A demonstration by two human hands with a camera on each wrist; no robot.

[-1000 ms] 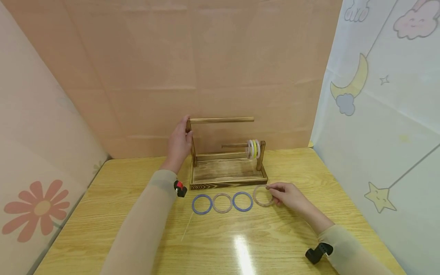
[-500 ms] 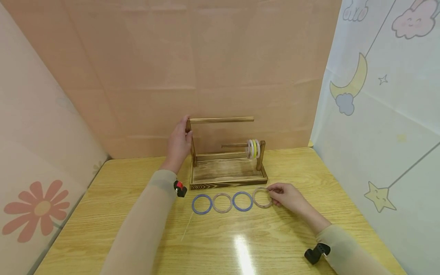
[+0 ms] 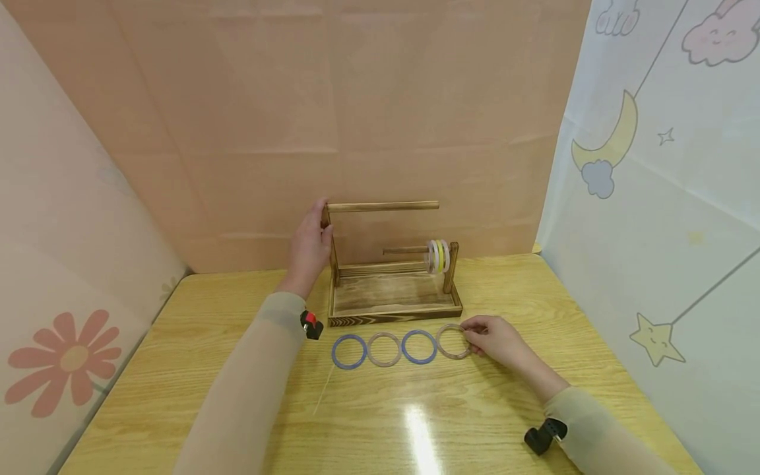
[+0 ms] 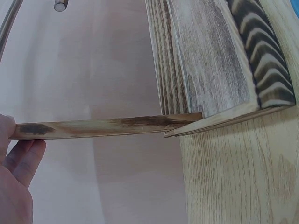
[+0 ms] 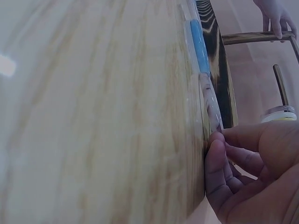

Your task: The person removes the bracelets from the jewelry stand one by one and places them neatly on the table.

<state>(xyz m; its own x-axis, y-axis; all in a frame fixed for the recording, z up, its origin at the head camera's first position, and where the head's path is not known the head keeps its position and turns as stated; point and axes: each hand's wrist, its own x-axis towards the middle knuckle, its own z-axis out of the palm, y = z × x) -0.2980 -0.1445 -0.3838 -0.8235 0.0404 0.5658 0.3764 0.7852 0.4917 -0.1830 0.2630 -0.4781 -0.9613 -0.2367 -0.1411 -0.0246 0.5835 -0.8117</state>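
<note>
My left hand (image 3: 310,247) grips the top of the left post (image 4: 93,128) of a wooden bangle rack (image 3: 394,319), thumb at the front. My right hand (image 3: 497,340) pinches the right side of a translucent brownish bangle (image 3: 454,357) between thumb and fingertips, low at the table. In the right wrist view this bangle (image 5: 212,100) appears almost edge-on. It ends a row in front of the rack: a blue bangle (image 3: 349,367), a pinkish one (image 3: 384,365) and another blue bangle (image 3: 419,362). Several bangles, one yellow (image 3: 441,257), hang on the rack's lower rod, against its right post.
The upper rod (image 3: 382,207) of the rack has a free right end, and the lower rod (image 3: 404,251) a free left end. A thin pale strip (image 3: 323,390) lies on the wooden table (image 3: 178,369). Cloth walls (image 3: 267,132) enclose the back and sides.
My right hand has lowered the brownish bangle slightly and brought it down in line with the row, then stayed nearly still. The left hand keeps its grip on the post.
</note>
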